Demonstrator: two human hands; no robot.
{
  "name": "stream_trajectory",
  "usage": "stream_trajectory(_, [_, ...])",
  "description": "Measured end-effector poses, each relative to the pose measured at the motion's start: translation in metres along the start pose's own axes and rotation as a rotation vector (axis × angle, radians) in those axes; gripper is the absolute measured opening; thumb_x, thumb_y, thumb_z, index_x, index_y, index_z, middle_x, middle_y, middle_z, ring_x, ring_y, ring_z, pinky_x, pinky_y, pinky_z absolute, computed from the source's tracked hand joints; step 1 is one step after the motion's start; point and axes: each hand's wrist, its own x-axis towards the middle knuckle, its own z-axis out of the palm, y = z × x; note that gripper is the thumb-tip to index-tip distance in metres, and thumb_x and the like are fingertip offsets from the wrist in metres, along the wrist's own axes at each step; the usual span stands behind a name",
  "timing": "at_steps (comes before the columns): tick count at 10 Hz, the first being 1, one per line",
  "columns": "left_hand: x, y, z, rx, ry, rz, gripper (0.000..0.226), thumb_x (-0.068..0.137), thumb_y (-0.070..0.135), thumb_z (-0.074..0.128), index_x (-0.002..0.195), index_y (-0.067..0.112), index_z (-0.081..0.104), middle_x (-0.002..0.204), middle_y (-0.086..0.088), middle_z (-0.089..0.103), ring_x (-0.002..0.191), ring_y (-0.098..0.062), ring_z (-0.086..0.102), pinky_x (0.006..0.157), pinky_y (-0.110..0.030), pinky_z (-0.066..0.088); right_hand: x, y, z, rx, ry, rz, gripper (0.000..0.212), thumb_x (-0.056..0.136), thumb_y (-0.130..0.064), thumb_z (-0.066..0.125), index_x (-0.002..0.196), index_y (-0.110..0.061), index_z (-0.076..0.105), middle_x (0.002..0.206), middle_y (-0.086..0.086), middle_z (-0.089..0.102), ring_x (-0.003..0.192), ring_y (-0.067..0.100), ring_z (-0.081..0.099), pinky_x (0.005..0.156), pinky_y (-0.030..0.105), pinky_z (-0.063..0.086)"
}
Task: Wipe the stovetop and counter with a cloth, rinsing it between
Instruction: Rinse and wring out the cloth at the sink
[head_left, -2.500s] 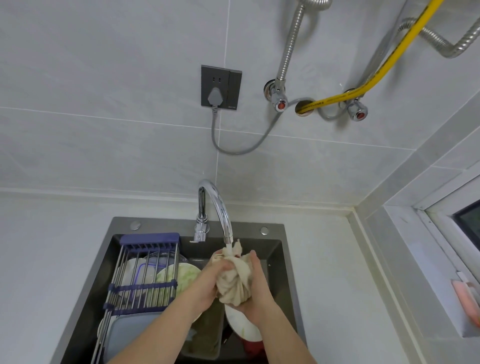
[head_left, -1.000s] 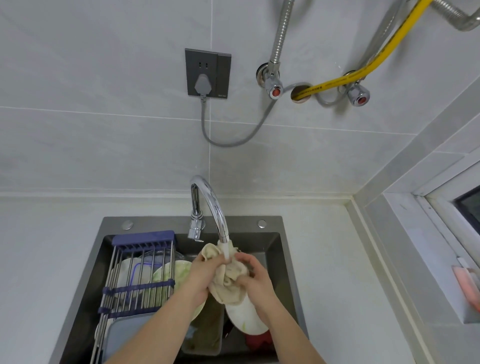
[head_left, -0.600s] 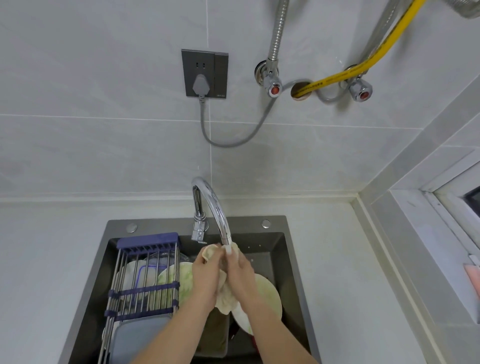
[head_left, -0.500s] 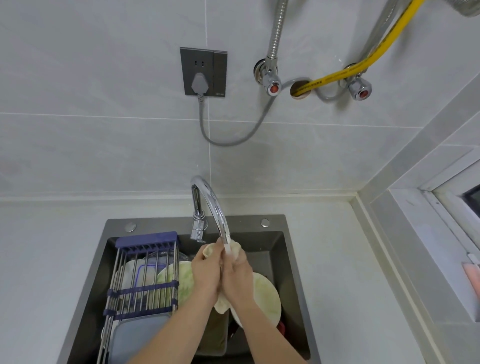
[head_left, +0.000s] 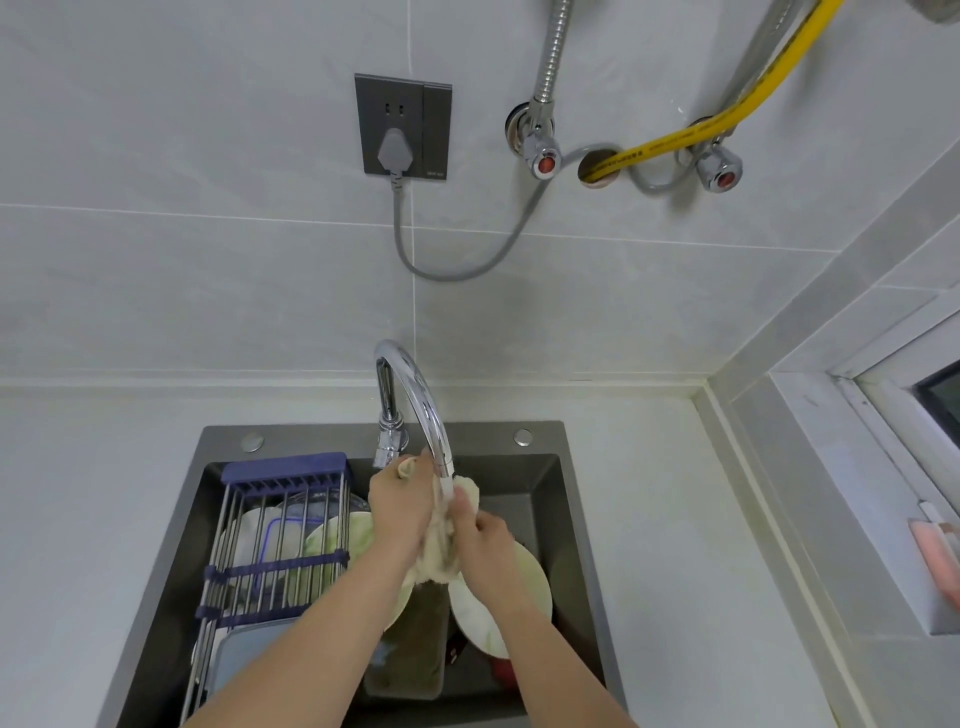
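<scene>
While both hands' grip holds cloth under faucet, grey-tiled wall backs dark sink.

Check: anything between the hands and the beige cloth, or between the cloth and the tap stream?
Nothing visible. The left hand and right hand both grip the bunched beige cloth directly. Its top sits right under the outlet of the curved chrome faucet, above the dishes in the dark sink.
</scene>
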Motion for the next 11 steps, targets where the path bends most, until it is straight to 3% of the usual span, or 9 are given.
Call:
stream_trajectory(2, [-0.012, -0.008, -0.001, -0.313, -0.163, -0.259, 0.023, 0.104, 0.031, 0.057, 0.125, 0.032, 0.066, 0.114, -0.009, 0.073, 0.106, -0.03, 0.071, 0.097, -0.05, 0.057, -0.007, 0.01, 0.015, 0.825, -0.124, 0.422, 0.084, 0.067, -0.078, 0.081, 0.131, -0.024, 0.07, 0.125, 0.006, 0.076, 0.121, 0.029, 0.069, 0.11, 0.056, 0.049])
stream_trajectory(3, [-0.014, -0.003, 0.003, -0.114, -0.24, -0.245, 0.019, 0.104, 0.038, 0.057, 0.115, 0.03, 0.07, 0.114, -0.006, 0.073, 0.103, -0.025, 0.068, 0.092, -0.044, 0.056, -0.007, 0.006, 0.023, 0.895, -0.061, 0.378, 0.085, 0.062, -0.079, 0.082, 0.124, -0.022, 0.072, 0.119, 0.006, 0.078, 0.118, 0.029, 0.07, 0.107, 0.055, 0.052])
stream_trajectory(4, [-0.023, 0.003, 0.011, -0.035, -0.176, -0.159, 0.017, 0.093, 0.04, 0.073, 0.099, 0.024, 0.07, 0.098, -0.001, 0.074, 0.095, -0.021, 0.069, 0.085, -0.039, 0.054, 0.007, 0.0, 0.026, 0.615, 0.104, 0.331, 0.066, 0.087, -0.075, 0.062, 0.097, -0.011, 0.074, 0.084, 0.007, 0.079, 0.085, 0.021, 0.076, 0.076, 0.03, 0.062])
stream_trajectory(5, [-0.027, 0.004, 0.013, -0.048, -0.106, -0.033, 0.019, 0.09, 0.036, 0.076, 0.089, 0.019, 0.068, 0.083, -0.003, 0.076, 0.079, -0.022, 0.074, 0.071, -0.034, 0.059, 0.006, -0.003, 0.029, 0.281, 0.256, 0.144, 0.066, 0.101, -0.07, 0.043, 0.091, -0.011, 0.07, 0.066, 0.007, 0.069, 0.062, 0.019, 0.064, 0.047, 0.02, 0.042])
stream_trajectory(6, [-0.02, 0.006, 0.01, 0.19, -0.084, 0.117, 0.032, 0.089, 0.049, 0.071, 0.076, 0.02, 0.067, 0.072, -0.002, 0.073, 0.069, -0.02, 0.071, 0.069, -0.036, 0.06, 0.013, 0.021, 0.028, -0.281, 0.368, -0.23, 0.026, 0.103, -0.051, 0.054, 0.129, -0.051, 0.052, 0.061, 0.01, 0.056, 0.051, 0.02, 0.048, 0.036, 0.014, 0.037])
stream_trajectory(7, [-0.008, 0.001, 0.005, 0.555, -0.052, 0.219, 0.034, 0.093, 0.042, 0.066, 0.066, 0.023, 0.06, 0.067, 0.003, 0.065, 0.067, -0.018, 0.066, 0.069, -0.034, 0.056, 0.023, 0.039, 0.027, -0.387, 0.31, -0.27, 0.081, 0.073, -0.005, 0.078, 0.144, -0.015, 0.041, 0.049, 0.001, 0.035, 0.038, 0.013, 0.027, 0.033, 0.026, 0.034])
stream_trajectory(9, [-0.004, -0.005, -0.006, 0.459, -0.037, 0.183, 0.036, 0.099, 0.018, 0.05, 0.063, 0.017, 0.057, 0.069, -0.006, 0.064, 0.078, -0.036, 0.064, 0.074, -0.044, 0.054, 0.032, 0.022, 0.003, -0.648, 0.377, -0.757, 0.019, 0.097, -0.029, 0.066, 0.104, -0.013, 0.06, 0.049, 0.003, 0.049, 0.036, 0.022, 0.047, 0.038, 0.026, 0.035])
stream_trajectory(10, [-0.008, -0.01, -0.007, 0.385, -0.126, 0.205, 0.032, 0.105, 0.024, 0.048, 0.075, 0.016, 0.058, 0.072, -0.005, 0.064, 0.078, -0.032, 0.064, 0.077, -0.046, 0.054, 0.013, -0.001, -0.011, -0.553, 0.173, -0.262, 0.067, 0.098, -0.078, 0.02, 0.085, -0.024, 0.057, 0.066, -0.005, 0.052, 0.063, 0.02, 0.054, 0.062, 0.032, 0.045])
stream_trajectory(11, [-0.014, -0.014, -0.016, 0.292, -0.304, 0.096, 0.026, 0.11, 0.039, 0.041, 0.12, 0.026, 0.06, 0.106, -0.001, 0.071, 0.099, -0.02, 0.067, 0.081, -0.033, 0.054, 0.014, 0.004, -0.014, -0.258, 0.064, 0.017, 0.077, 0.086, -0.093, 0.027, 0.096, -0.024, 0.062, 0.086, -0.005, 0.064, 0.085, 0.018, 0.062, 0.085, 0.035, 0.053])
